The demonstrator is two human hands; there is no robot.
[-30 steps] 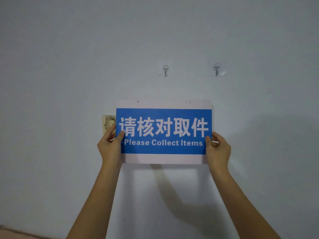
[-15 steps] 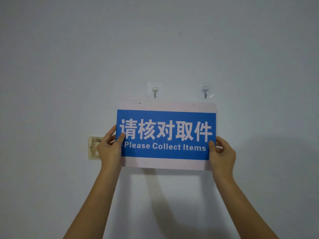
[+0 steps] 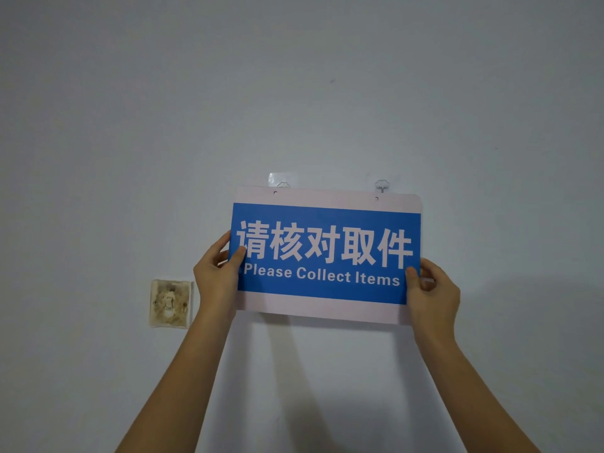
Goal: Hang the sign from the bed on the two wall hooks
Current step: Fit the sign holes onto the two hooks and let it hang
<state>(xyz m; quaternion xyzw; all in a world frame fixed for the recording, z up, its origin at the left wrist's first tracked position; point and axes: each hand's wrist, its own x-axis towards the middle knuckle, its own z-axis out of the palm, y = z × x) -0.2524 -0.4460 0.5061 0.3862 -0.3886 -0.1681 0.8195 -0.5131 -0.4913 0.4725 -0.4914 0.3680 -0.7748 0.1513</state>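
Note:
I hold a blue and white sign (image 3: 327,223) reading "Please Collect Items" flat against the wall, tilted slightly down to the right. My left hand (image 3: 217,276) grips its left edge and my right hand (image 3: 431,291) grips its right edge. Two small holes sit near the sign's top edge. The sign's top edge overlaps the two clear adhesive wall hooks. The left hook (image 3: 283,183) is mostly covered, with only its top showing. The right hook (image 3: 381,185) pokes out just above the sign's right hole. Neither hook is seen passing through a hole.
A stained, uncovered socket box (image 3: 170,303) is set in the wall left of my left hand. The rest of the view is plain grey-white wall (image 3: 294,76), with my arms' shadows below the sign.
I have raised the sign up the wall. Its top edge was below the hooks and now covers their lower parts. Both hands keep the same grip.

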